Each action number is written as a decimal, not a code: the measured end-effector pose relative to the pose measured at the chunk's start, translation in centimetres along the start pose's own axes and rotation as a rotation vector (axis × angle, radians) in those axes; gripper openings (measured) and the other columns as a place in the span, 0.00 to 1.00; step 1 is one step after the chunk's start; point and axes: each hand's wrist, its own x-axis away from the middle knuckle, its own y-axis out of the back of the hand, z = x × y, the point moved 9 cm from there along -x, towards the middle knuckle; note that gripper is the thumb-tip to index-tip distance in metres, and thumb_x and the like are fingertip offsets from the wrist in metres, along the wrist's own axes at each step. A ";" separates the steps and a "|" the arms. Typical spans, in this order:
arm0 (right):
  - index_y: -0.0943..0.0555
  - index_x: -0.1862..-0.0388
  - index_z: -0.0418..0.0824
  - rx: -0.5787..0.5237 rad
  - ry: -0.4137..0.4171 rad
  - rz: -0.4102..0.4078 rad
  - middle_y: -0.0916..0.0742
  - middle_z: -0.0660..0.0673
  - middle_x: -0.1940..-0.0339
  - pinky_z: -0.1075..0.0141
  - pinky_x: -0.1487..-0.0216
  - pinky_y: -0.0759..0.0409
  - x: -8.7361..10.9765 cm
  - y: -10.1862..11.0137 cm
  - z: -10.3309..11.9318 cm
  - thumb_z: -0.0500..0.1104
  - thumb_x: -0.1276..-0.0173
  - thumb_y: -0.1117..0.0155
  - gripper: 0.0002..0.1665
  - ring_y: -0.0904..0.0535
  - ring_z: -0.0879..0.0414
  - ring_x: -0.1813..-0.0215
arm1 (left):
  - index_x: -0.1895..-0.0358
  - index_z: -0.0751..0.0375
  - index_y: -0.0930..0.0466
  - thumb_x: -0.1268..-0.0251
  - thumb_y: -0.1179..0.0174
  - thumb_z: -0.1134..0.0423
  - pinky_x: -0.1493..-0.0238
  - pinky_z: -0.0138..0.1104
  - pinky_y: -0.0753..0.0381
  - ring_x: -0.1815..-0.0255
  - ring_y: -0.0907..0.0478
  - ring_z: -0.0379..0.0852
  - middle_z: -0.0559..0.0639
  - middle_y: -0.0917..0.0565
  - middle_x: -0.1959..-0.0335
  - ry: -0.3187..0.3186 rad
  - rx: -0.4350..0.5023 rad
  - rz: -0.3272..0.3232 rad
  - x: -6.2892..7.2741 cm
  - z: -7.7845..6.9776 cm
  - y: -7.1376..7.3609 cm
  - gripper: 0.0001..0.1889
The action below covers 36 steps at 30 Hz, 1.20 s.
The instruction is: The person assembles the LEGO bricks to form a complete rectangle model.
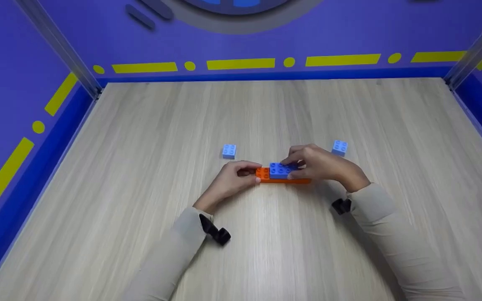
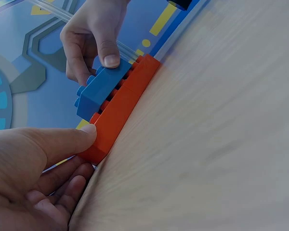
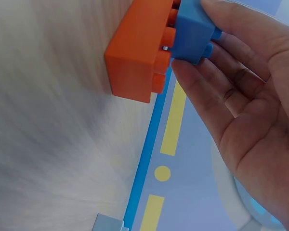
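A long orange toy building brick [image 1: 262,173] lies on the table in front of me. My left hand [image 1: 231,179] pinches its left end between thumb and fingers. Above the orange brick is a shorter blue brick [image 2: 103,87], which my right hand [image 1: 324,164] pinches by its sides. Orange studs show in the gap beneath the blue brick in both wrist views. The orange brick extends past the blue one at either end. In the head view, the right fingers partly hide the blue brick's right half.
Two light blue square bricks stand farther back, one [image 1: 229,151] beyond the left hand and another [image 1: 339,147] beyond the right wrist. Blue-purple panels with yellow marks [image 1: 241,64] border the wooden table [image 1: 161,125] at the back and sides. Black wrist mounts [image 1: 216,230] stick out from the sleeves.
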 end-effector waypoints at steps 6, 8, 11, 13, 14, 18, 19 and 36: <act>0.16 0.48 0.38 -0.005 0.004 0.002 0.16 0.44 0.57 0.57 0.48 0.19 0.0 -0.2 -0.1 0.38 0.40 0.30 0.19 0.18 0.51 0.51 | 0.45 0.57 0.19 0.41 0.34 0.65 0.46 0.36 0.22 0.50 0.21 0.46 0.53 0.17 0.46 0.001 -0.009 0.006 0.0 0.1 -0.2 0.19; 0.16 0.49 0.38 -0.002 0.005 -0.002 0.16 0.44 0.57 0.57 0.48 0.19 0.0 -0.1 -0.1 0.38 0.40 0.30 0.19 0.18 0.52 0.52 | 0.45 0.57 0.18 0.41 0.34 0.65 0.46 0.36 0.22 0.50 0.21 0.46 0.53 0.17 0.46 0.004 -0.004 0.003 0.1 0.1 -0.1 0.19; 0.16 0.49 0.38 -0.007 0.005 -0.004 0.16 0.44 0.57 0.57 0.48 0.19 0.0 -0.2 -0.1 0.38 0.40 0.30 0.19 0.18 0.52 0.52 | 0.45 0.57 0.18 0.42 0.34 0.65 0.46 0.36 0.22 0.50 0.21 0.46 0.52 0.17 0.47 0.006 0.002 0.004 0.1 0.0 -0.1 0.19; 0.16 0.49 0.39 -0.014 -0.003 -0.001 0.16 0.44 0.57 0.57 0.48 0.19 0.0 -0.2 -0.1 0.38 0.40 0.30 0.19 0.18 0.52 0.51 | 0.45 0.57 0.18 0.42 0.34 0.64 0.46 0.36 0.22 0.50 0.21 0.46 0.52 0.17 0.47 0.005 0.003 0.007 0.1 0.1 -0.1 0.19; 0.16 0.49 0.39 -0.016 -0.003 0.000 0.16 0.44 0.56 0.57 0.47 0.19 0.0 -0.3 -0.1 0.38 0.40 0.30 0.19 0.18 0.52 0.51 | 0.45 0.57 0.18 0.42 0.34 0.64 0.45 0.36 0.22 0.50 0.21 0.46 0.52 0.17 0.47 0.005 0.003 0.008 0.1 0.1 -0.1 0.19; 0.16 0.48 0.38 -0.014 -0.003 -0.005 0.16 0.44 0.56 0.57 0.48 0.19 0.1 -0.3 0.0 0.38 0.40 0.30 0.19 0.18 0.52 0.52 | 0.45 0.57 0.18 0.42 0.34 0.64 0.45 0.36 0.23 0.50 0.21 0.45 0.52 0.17 0.47 0.001 0.001 0.009 0.2 0.1 -0.2 0.19; 0.16 0.48 0.38 -0.011 0.000 -0.008 0.16 0.44 0.57 0.57 0.48 0.18 0.1 -0.3 0.1 0.38 0.40 0.30 0.19 0.18 0.52 0.52 | 0.45 0.57 0.18 0.42 0.34 0.65 0.45 0.36 0.22 0.50 0.21 0.46 0.52 0.17 0.47 0.000 0.005 0.008 0.2 0.1 -0.2 0.19; 0.15 0.50 0.38 0.001 -0.013 -0.035 0.17 0.46 0.60 0.59 0.52 0.18 0.1 -0.1 0.2 0.37 0.41 0.30 0.18 0.21 0.55 0.56 | 0.45 0.57 0.18 0.42 0.33 0.64 0.46 0.35 0.22 0.50 0.20 0.45 0.53 0.17 0.47 0.014 0.019 -0.003 0.0 0.0 0.0 0.19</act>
